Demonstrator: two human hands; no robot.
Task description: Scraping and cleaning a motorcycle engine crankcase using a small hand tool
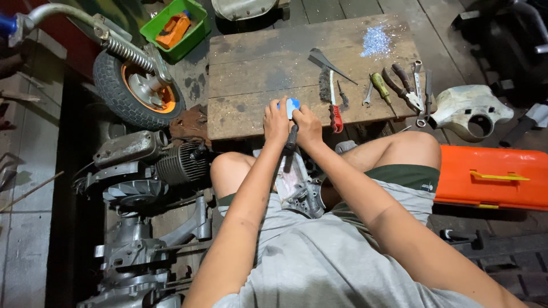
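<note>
At the near edge of the wooden bench (257, 63), seen from your head camera, both your hands meet around one tool. Your left hand (276, 122) and right hand (308, 126) are each closed on a dark-handled tool (291, 140) with a blue piece (291, 105) at its top, the two hands side by side and touching. The tool's long axis runs from the bench edge down toward your lap, pointing at the grey metal casing (299, 191) that rests between your knees, just below the hands. Neither hand is clearly nearer; both sit at the upper end. Along the bench's right side lie a red-handled wire brush (333, 102), a green-handled screwdriver (379, 86) and pliers (404, 85), well apart from your grip.
</note>
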